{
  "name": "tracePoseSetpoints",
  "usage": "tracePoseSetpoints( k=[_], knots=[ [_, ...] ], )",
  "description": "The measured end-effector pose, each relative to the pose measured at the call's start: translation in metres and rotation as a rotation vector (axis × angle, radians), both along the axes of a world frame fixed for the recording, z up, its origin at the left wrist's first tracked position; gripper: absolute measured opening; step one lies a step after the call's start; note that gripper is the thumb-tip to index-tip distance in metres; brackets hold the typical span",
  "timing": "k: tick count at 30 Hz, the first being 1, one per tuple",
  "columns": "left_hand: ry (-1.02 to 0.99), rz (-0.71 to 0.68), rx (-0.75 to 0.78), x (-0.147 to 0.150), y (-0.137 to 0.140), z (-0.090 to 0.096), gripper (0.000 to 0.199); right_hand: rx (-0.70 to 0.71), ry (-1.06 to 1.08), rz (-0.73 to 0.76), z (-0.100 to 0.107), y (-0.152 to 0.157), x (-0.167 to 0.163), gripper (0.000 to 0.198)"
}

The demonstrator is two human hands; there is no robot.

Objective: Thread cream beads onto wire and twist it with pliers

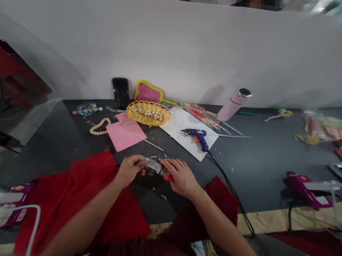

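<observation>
My right hand (pixel 181 178) is closed around the red handle of a pair of pliers (pixel 153 166) with a grey metal head, held low over the dark table. At the jaw end of the pliers, the fingers of my left hand (pixel 130 169) are pinched together; what they hold is too small to make out. Small pale crumbs and chips lie under and around both hands. Just beyond them a thin wooden stick (pixel 147 140) rests partly on pink paper (pixel 125 135). A red cloth (pixel 86 184) lies under my left forearm.
A yellow basket (pixel 147 118) holds pale beads. A blue glue gun (pixel 198 137) lies on white paper (pixel 176 124), its cable running towards the front edge. A pink bottle (pixel 233 105) and a phone (pixel 120 92) stand by the partition. Purple power strips (pixel 310 192) sit at both sides.
</observation>
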State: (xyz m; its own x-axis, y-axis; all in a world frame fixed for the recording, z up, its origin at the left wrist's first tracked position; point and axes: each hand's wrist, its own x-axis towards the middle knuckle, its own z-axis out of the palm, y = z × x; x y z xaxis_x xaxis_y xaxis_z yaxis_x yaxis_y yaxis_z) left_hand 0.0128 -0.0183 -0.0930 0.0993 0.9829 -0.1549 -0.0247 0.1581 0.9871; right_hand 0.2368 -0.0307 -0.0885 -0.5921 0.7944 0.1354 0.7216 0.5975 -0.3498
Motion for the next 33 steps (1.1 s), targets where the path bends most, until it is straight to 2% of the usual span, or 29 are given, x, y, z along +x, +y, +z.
tracePoseSetpoints(
  k=[7, 14, 16, 21, 33],
  knots=[
    [-0.083, 0.029, -0.029, 0.003, -0.002, -0.008, 0.016, 0.001, -0.001, -0.036, -0.003, -0.002, -0.001, 0.06],
    [-0.113, 0.076, -0.005, 0.006, -0.002, -0.004, 0.021, 0.033, -0.014, -0.067, -0.001, 0.0, -0.003, 0.061],
    [-0.1, 0.094, 0.003, 0.007, -0.002, -0.003, 0.022, 0.038, 0.011, -0.065, -0.003, 0.0, -0.003, 0.057],
    [-0.057, 0.121, 0.024, 0.007, -0.002, -0.001, 0.019, 0.06, 0.027, -0.043, -0.009, 0.001, -0.002, 0.032],
    [-0.008, 0.074, 0.037, 0.004, -0.003, -0.008, 0.012, 0.098, -0.092, 0.009, 0.002, 0.0, -0.001, 0.03]
  ],
)
